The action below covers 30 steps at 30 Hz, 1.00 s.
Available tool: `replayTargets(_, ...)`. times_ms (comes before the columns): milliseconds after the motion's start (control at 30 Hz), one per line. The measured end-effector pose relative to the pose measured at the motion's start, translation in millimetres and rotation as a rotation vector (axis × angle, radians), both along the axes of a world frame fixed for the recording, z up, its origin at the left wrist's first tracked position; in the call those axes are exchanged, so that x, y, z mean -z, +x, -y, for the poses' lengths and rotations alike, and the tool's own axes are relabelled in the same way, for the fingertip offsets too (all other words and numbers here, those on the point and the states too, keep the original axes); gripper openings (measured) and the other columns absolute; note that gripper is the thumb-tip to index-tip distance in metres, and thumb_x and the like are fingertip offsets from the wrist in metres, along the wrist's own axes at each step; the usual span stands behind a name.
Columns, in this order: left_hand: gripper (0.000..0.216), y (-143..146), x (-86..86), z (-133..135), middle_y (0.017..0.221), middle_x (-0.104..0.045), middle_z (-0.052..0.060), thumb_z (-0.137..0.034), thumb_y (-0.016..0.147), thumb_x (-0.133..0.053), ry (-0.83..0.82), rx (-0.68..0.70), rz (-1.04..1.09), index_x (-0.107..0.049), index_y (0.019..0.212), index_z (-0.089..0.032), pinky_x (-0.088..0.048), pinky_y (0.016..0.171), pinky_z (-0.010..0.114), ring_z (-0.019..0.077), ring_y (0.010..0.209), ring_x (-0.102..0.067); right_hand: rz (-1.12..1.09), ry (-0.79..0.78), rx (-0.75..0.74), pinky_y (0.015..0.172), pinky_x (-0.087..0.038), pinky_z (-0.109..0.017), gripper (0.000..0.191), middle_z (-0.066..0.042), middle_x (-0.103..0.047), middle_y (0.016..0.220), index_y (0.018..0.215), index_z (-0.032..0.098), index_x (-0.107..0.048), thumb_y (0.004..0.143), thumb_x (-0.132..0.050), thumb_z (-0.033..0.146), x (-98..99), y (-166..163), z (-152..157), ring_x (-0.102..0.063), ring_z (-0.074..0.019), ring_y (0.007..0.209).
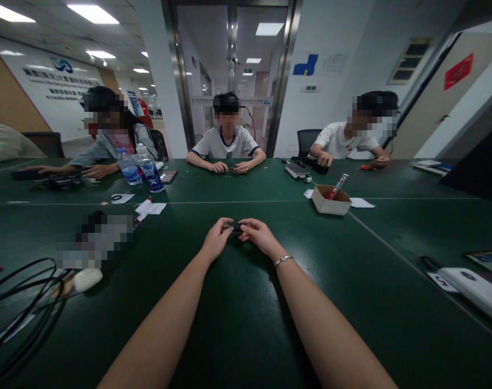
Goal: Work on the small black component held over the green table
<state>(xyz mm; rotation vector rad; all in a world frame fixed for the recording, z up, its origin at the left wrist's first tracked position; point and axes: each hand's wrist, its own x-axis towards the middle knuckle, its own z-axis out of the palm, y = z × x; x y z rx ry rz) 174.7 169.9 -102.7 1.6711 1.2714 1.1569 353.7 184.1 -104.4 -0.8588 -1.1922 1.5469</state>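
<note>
Both my hands meet over the middle of the green table [246,302]. My left hand [217,239] and my right hand [257,234] pinch the two ends of a small dark object [236,227] held between the fingertips, just above the tabletop. What the object is cannot be made out. A thin bracelet [283,260] circles my right wrist.
A small cardboard box [330,200] with a red-tipped pen stands to the right. Two water bottles [140,170] and paper slips lie at left. Black cables [22,302] coil at the near left. Three people sit across the table. A white device [477,289] lies at the right edge.
</note>
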Motion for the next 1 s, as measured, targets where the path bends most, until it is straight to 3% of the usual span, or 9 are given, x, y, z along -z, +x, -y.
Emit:
replayTargets(100, 0.029, 0.5, -1.0, 0.4, 0.075, -0.061, 0.002, -0.034, 0.092, -0.042, -0.026, 0.006, -0.012, -0.060, 0.110, -0.020, -0.045, 0.074, 0.030, 0.0177, 0.075, -0.059, -0.003, 0.001, 0.000, 0.056, -0.055, -0.021, 0.029, -0.003, -0.068, 0.072, 0.095, 0.015, -0.068, 0.072, -0.082, 0.023, 0.9, -0.2, -0.7, -0.066, -0.0129, 0.059)
replayTargets(467, 0.025, 1.5, -2.9, 2.4, 0.096, -0.064, 0.004, -0.023, 0.083, -0.055, 0.064, -0.026, -0.008, -0.061, 0.107, -0.020, -0.046, 0.082, 0.031, 0.0175, 0.086, -0.060, -0.014, 0.000, 0.003, 0.056, -0.055, -0.021, 0.030, -0.003, -0.068, 0.071, 0.095, 0.015, -0.068, 0.071, -0.083, 0.024, 1.1, -0.7, -0.6, -0.066, -0.0134, 0.060)
replayTargets(633, 0.029, 0.5, 0.8, -0.3, 0.072, -0.058, 0.000, -0.038, 0.091, -0.044, 0.010, -0.018, -0.022, -0.060, 0.108, -0.021, -0.042, 0.068, 0.028, 0.0161, 0.069, -0.056, -0.014, 0.019, -0.023, 0.056, -0.055, -0.022, 0.031, -0.002, -0.067, 0.069, 0.095, 0.015, -0.069, 0.070, -0.083, 0.026, -0.4, 0.3, 0.8, -0.067, -0.0135, 0.061)
replayTargets(767, 0.034, -0.6, 5.1, -2.9, 0.078, -0.059, -0.001, -0.035, 0.088, -0.049, 0.015, 0.016, 0.012, -0.055, 0.119, -0.022, -0.043, 0.068, 0.027, 0.0150, 0.071, -0.057, 0.002, 0.032, -0.037, 0.057, -0.055, -0.022, 0.032, -0.001, -0.067, 0.069, 0.096, 0.016, -0.069, 0.069, -0.083, 0.027, -2.4, 1.4, 2.2, -0.067, -0.0141, 0.063)
replayTargets(867, 0.032, -1.0, 5.1, -2.0, 0.068, -0.056, -0.002, -0.038, 0.091, -0.042, -0.020, 0.060, 0.008, -0.057, 0.115, -0.021, -0.041, 0.063, 0.027, 0.0146, 0.064, -0.054, 0.017, 0.045, -0.062, 0.058, -0.055, -0.022, 0.034, -0.001, -0.066, 0.069, 0.096, 0.016, -0.069, 0.067, -0.083, 0.027, -3.5, 1.7, 2.8, -0.067, -0.0140, 0.064)
replayTargets(1000, 0.032, -0.6, 2.5, 0.6, 0.072, -0.059, -0.001, -0.036, 0.089, -0.046, -0.001, 0.081, 0.002, -0.057, 0.115, -0.021, -0.042, 0.064, 0.026, 0.0146, 0.068, -0.056, -0.002, 0.052, -0.075, 0.060, -0.054, -0.021, 0.037, 0.000, -0.066, 0.072, 0.097, 0.016, -0.068, 0.065, -0.081, 0.026, -3.4, 1.5, 3.0, -0.066, -0.0130, 0.066)
